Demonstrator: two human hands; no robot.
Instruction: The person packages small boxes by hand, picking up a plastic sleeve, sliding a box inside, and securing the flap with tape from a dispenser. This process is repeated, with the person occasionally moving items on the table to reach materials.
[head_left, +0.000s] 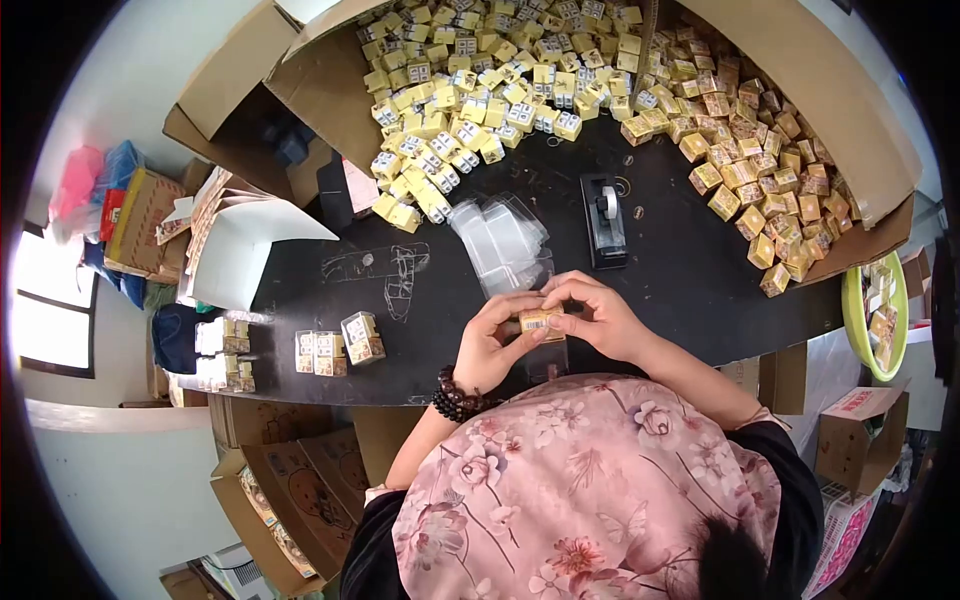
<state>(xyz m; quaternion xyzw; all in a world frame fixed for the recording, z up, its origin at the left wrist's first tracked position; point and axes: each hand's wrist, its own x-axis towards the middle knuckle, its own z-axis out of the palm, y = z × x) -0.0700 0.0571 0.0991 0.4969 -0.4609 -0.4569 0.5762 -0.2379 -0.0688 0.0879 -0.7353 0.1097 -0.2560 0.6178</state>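
Between my two hands, close to the table's front edge, is a small yellow-orange box (541, 321) with a barcode on the side facing me. My left hand (492, 338) grips it from the left, fingers curled and thumb along its lower side. From the right, my right hand (598, 318) pinches it with thumb and fingertips. Just beyond the hands lies a stack of flat clear plastic sleeves (500, 245). Another piece of clear plastic (547, 360) shows below the box, partly covered by my hands.
Yellow boxes (480, 100) heap up at the back, and orange ones (760, 170) at the right, inside cardboard walls. A black tape dispenser (604, 225) stands right of the sleeves. Clear-wrapped packs (321, 352) sit at the left. A green basket (852, 325) is beyond the right edge.
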